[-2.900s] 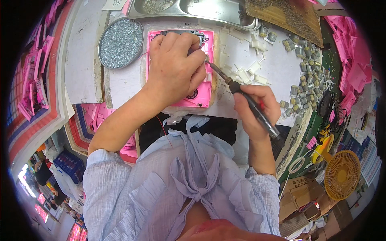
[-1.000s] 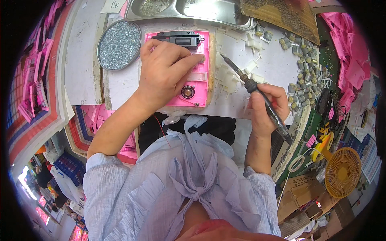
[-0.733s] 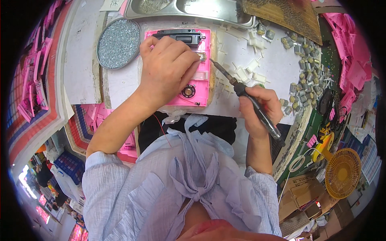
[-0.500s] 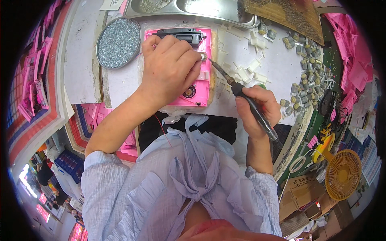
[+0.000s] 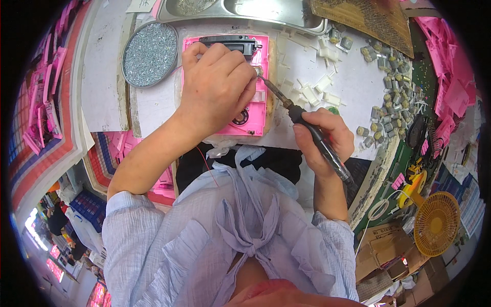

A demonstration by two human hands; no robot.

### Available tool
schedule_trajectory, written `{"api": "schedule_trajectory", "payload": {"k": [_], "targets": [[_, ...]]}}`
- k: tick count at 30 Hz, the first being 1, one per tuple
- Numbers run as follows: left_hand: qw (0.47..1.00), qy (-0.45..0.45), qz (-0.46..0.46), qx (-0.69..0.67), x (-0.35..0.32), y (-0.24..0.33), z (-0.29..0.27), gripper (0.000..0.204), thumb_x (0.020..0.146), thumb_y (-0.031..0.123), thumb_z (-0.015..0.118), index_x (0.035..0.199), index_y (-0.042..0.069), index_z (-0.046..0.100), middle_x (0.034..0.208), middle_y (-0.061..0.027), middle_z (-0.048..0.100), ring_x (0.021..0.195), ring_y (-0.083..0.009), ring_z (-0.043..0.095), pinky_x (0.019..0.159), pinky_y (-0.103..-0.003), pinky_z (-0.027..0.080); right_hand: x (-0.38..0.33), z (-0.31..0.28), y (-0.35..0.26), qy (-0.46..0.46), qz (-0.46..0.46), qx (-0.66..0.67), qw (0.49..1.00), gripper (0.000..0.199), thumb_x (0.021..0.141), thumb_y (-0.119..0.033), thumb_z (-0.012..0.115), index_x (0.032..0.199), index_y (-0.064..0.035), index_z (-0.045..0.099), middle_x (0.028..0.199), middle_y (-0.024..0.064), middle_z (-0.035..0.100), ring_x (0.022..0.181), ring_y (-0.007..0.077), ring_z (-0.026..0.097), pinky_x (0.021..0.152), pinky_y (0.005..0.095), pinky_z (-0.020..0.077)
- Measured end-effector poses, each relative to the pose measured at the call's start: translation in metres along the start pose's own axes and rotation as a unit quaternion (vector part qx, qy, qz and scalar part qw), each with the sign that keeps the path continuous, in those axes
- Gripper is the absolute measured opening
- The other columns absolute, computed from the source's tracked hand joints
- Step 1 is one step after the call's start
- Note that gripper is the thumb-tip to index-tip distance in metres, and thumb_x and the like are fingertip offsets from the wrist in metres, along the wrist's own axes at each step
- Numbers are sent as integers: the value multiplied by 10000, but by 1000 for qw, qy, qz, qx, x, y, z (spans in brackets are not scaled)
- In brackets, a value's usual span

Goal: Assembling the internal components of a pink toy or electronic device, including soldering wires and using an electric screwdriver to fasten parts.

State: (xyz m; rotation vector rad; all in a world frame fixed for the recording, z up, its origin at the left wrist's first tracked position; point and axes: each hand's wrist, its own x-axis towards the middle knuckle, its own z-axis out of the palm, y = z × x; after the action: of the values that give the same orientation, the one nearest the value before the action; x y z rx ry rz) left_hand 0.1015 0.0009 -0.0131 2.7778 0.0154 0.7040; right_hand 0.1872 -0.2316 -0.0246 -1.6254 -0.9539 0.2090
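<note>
Right hand (image 5: 330, 138) grips the soldering iron (image 5: 297, 114); left hand (image 5: 217, 84), its hold unclear, should brace the pink case (image 5: 260, 113) steadily.

Left hand (image 5: 217, 89): over pink case (image 5: 259, 115), fingers bent. Right hand (image 5: 326, 138): gripping iron (image 5: 296, 114), tip beside left fingertips. Dish (image 5: 139, 85): round, full of metal bits (image 5: 150, 55). Tray (image 5: 240, 19): steel, beyond case. White parts (image 5: 323, 83): several, loose. Motors (image 5: 388, 83): many, right of these. Fan (image 5: 435, 223): yellow.
</note>
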Motion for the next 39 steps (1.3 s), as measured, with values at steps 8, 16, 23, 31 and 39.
{"api": "schedule_trajectory", "payload": {"k": [8, 16, 23, 31, 39], "targets": [[1000, 2, 0, -2, 0, 0, 0, 165, 751, 141, 796, 813, 138, 644, 806, 4, 595, 830, -212, 585, 866, -405, 328, -2, 7, -9, 30, 97, 33, 994, 216, 878, 41, 750, 1072, 47, 656, 834, 73, 673, 653, 75, 578, 600, 210, 448], [1000, -3, 0, 0, 0, 0, 0, 158, 757, 144, 794, 808, 141, 645, 801, 4, 588, 828, -212, 580, 866, -409, 327, -11, 4, -8, 84, 141, 71, 984, 249, 825, 15, 825, 1039, 13, 698, 857, 61, 710, 696, 64, 593, 631, 207, 468], [1000, 6, 1, 0, 0, 1, 2, 156, 759, 137, 789, 793, 141, 637, 798, 7, 585, 824, -208, 578, 867, -409, 324, -12, -6, -10, 106, 101, 91, 985, 277, 844, 27, 801, 1083, 25, 662, 852, 74, 672, 698, 70, 557, 629, 206, 438], [1000, 9, 0, 0, 1, 1, 1, 159, 757, 122, 786, 783, 140, 630, 784, 7, 574, 806, -206, 572, 863, -400, 326, -9, -10, -6, 104, 55, 107, 987, 280, 863, -5, 802, 1089, 29, 641, 791, 46, 613, 655, 68, 491, 585, 206, 364], [1000, 7, -1, 1, 0, 2, 1, 161, 758, 125, 789, 797, 140, 634, 795, 7, 582, 809, -205, 572, 866, -403, 326, -12, -13, -3, 107, 60, 104, 987, 283, 855, -4, 807, 1084, 22, 644, 773, 42, 608, 650, 68, 488, 581, 209, 362]]}}
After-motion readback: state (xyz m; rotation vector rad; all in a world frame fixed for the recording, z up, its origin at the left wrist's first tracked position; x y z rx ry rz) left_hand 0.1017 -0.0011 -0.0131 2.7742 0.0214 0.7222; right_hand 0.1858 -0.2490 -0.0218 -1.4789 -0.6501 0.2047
